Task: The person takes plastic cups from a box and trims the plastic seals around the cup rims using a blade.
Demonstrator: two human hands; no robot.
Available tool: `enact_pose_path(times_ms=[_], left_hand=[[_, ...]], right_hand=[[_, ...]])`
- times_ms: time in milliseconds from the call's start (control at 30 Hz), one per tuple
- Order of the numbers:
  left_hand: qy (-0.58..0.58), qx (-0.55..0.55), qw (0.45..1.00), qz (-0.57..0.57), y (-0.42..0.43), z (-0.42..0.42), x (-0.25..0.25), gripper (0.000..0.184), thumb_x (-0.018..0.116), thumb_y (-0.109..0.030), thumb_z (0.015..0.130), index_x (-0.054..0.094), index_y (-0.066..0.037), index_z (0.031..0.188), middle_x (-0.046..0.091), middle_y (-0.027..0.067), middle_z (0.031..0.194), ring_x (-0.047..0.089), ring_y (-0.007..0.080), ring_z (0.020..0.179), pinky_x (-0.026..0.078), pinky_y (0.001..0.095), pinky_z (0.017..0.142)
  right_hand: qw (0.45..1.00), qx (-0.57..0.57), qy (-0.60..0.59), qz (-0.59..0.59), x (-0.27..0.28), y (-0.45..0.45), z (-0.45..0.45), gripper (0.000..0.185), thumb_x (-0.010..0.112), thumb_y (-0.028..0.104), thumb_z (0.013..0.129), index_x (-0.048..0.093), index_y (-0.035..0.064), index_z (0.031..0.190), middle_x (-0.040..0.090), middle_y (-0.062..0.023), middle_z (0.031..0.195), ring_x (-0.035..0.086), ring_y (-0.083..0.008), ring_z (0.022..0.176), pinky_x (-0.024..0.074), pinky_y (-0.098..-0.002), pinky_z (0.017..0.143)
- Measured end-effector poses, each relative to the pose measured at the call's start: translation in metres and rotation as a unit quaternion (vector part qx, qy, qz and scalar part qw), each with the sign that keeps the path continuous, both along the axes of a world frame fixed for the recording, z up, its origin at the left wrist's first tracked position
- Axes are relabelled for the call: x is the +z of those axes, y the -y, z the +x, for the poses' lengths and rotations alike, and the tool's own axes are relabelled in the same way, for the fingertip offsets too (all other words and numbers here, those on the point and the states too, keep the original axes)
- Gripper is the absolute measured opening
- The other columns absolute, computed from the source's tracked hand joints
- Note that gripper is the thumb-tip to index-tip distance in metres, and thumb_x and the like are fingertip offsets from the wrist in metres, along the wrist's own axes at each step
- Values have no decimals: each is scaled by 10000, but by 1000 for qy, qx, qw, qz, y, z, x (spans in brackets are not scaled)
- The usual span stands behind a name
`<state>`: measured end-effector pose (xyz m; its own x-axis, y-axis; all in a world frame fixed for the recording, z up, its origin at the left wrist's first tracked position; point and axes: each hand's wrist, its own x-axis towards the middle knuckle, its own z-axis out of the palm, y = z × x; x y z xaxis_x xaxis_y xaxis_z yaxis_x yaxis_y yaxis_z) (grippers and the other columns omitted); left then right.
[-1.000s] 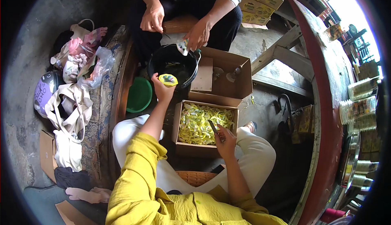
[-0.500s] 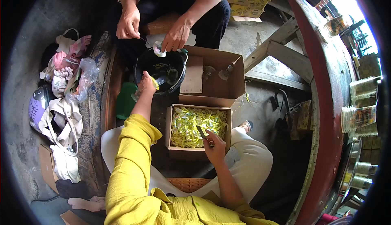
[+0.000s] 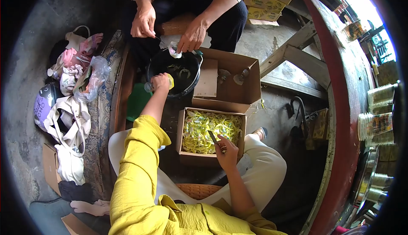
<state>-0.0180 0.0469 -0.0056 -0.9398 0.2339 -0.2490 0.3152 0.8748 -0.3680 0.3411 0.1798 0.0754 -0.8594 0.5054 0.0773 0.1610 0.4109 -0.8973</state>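
My left hand (image 3: 160, 82) is closed around a small clear plastic cup (image 3: 148, 87) with a yellow top, over the near edge of a black bucket (image 3: 196, 78). The fingers partly hide the cup. In my right hand (image 3: 227, 153) is a knife (image 3: 212, 137), its dark blade pointing up and left. That hand hovers at the right side of a cardboard box (image 3: 180, 132) filled with yellow-green plastic strips (image 3: 208, 126). Across from me, a co-worker's hands (image 3: 191, 35) hold a thin tool and a white, curled piece (image 3: 174, 50) above the bucket.
Behind the strip box stands an open carton (image 3: 250, 75) with a few clear pieces inside. A green container (image 3: 138, 101) sits left of the bucket. Bags and a helmet (image 3: 44, 107) lie at left. A red-edged table (image 3: 325, 65) with stacked clear cups (image 3: 376, 126) runs along the right.
My left hand has turned over with the cup, so its clear end now points left and its yellow top right. The whole view has shifted slightly. My right hand keeps the knife over the box.
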Motion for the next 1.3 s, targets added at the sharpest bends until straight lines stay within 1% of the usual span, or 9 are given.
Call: enact_pose_path(times_ms=[200,300,400,500,600,733,900,1000,1300], left_hand=[[71,145,982,98,-3,20,15,667,659,-351,703,325,-99,1223,509,78,1132,571,244,977,492,411,694],[234,162,958,43,1,21,18,793,724,-233,644,249,-87,1261,455,124,1208,500,240,1100,455,382,840],[210,157,962,69,5,26,26,882,751,-153,594,217,-121,1295,413,109,1275,467,255,1144,436,410,874],[214,194,957,35,1,26,21,811,738,-146,611,260,-184,1265,427,79,1241,474,274,1129,439,431,859],[102,173,957,209,6,30,18,742,719,-156,639,294,-189,1246,436,82,1232,479,277,1123,443,433,843],[222,203,949,92,3,30,28,709,686,-163,673,296,-187,1264,447,87,1260,470,264,1144,451,431,828],[227,213,949,53,6,29,29,891,748,-213,624,231,-226,1350,481,-13,1252,509,196,1104,471,402,767],[228,217,946,73,0,38,59,859,717,-157,621,250,-170,1342,475,43,1261,467,199,1159,445,381,886],[164,174,970,36,-5,33,43,708,697,-170,681,332,-220,1286,386,52,1238,504,253,1081,474,397,760]], right_hand=[[1000,1,-4,-1,0,0,2,335,631,-42,706,599,43,1029,620,-59,732,597,-119,634,474,-232,529],[1000,1,-8,1,1,0,2,334,630,-39,707,600,43,1029,619,-60,732,598,-120,637,473,-232,532],[1000,7,-4,5,-1,0,3,334,631,-38,706,600,43,1029,619,-62,735,597,-120,636,473,-232,533],[1000,9,-16,16,1,0,4,332,630,-37,707,600,41,1028,619,-64,737,596,-119,634,473,-231,533],[1000,10,8,-18,10,2,6,338,607,-34,710,588,39,1040,617,-94,770,605,-181,645,478,-274,565],[1000,10,2,-11,9,3,7,329,611,-33,709,590,33,1031,615,-90,763,599,-172,631,478,-270,554],[1000,12,-1,-10,8,4,6,319,613,-37,706,594,28,1017,612,-90,757,590,-169,612,478,-270,540],[1000,14,-14,-2,8,4,7,317,613,-38,705,594,28,1015,611,-90,754,588,-170,604,478,-271,534],[1000,18,-11,-1,8,4,7,320,613,-35,704,592,26,1017,609,-93,749,591,-177,610,480,-276,540]])
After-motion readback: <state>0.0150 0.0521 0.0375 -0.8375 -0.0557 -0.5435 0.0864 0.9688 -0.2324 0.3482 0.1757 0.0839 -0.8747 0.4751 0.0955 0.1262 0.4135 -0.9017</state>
